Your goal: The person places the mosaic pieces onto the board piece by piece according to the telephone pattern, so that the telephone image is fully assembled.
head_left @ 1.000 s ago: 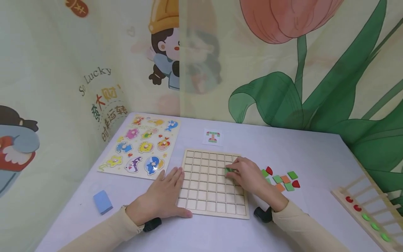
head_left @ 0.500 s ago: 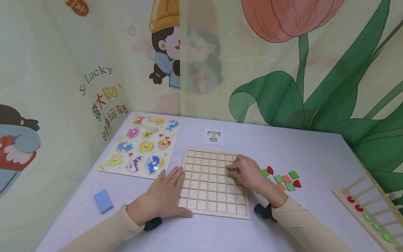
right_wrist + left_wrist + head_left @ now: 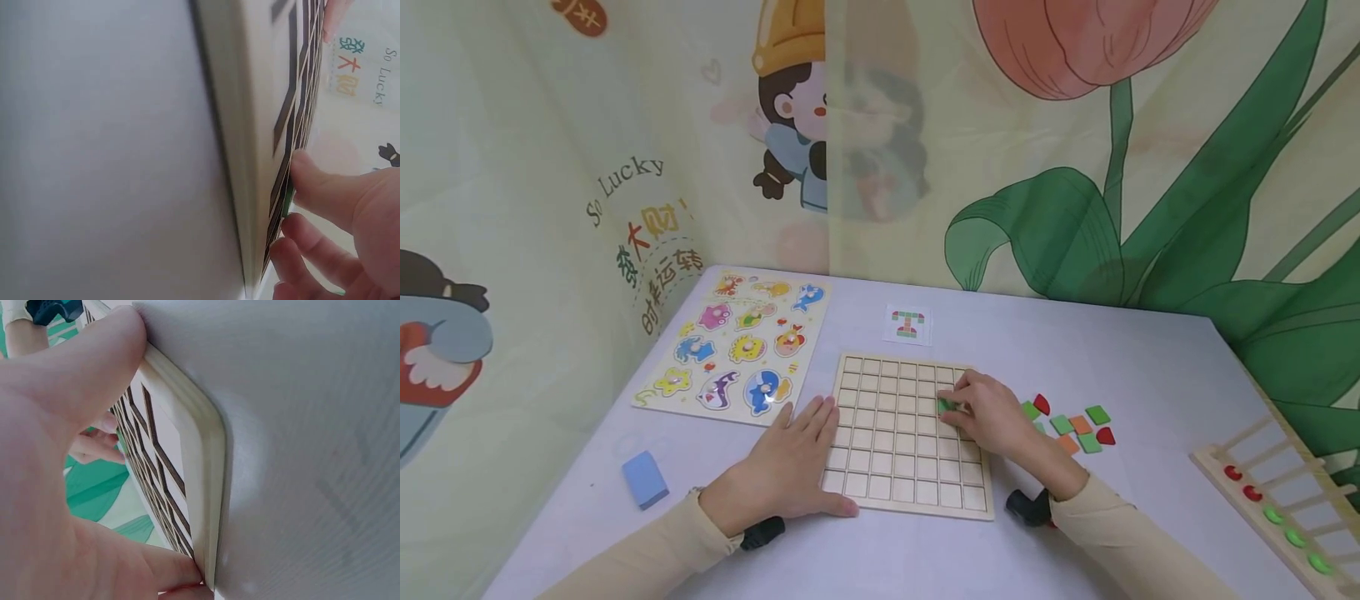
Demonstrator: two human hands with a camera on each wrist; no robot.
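Note:
A wooden grid board [image 3: 883,440] with square cells lies flat on the table. My left hand [image 3: 790,468] rests along its left side with fingers straight, fingertips at the edge and thumb at the near left corner. My right hand [image 3: 996,417] pinches a green tile [image 3: 946,406] between thumb and fingers over a cell toward the board's right side. In the right wrist view only a sliver of the green tile [image 3: 288,199] shows between the thumb and fingers, right at the grid. The left wrist view has the left thumb [image 3: 119,347] at the board's corner.
Right of the board lie several loose tiles, among them an orange tile [image 3: 1080,425] and a red tile [image 3: 1105,436]. A pattern card [image 3: 887,333] sits behind the board. An animal puzzle board [image 3: 730,333], a blue block [image 3: 645,481] and a wooden rack [image 3: 1217,467] stand around.
The right hand stays at the same cell with the green tile, and slightly more of the tile shows. The left hand has not moved.

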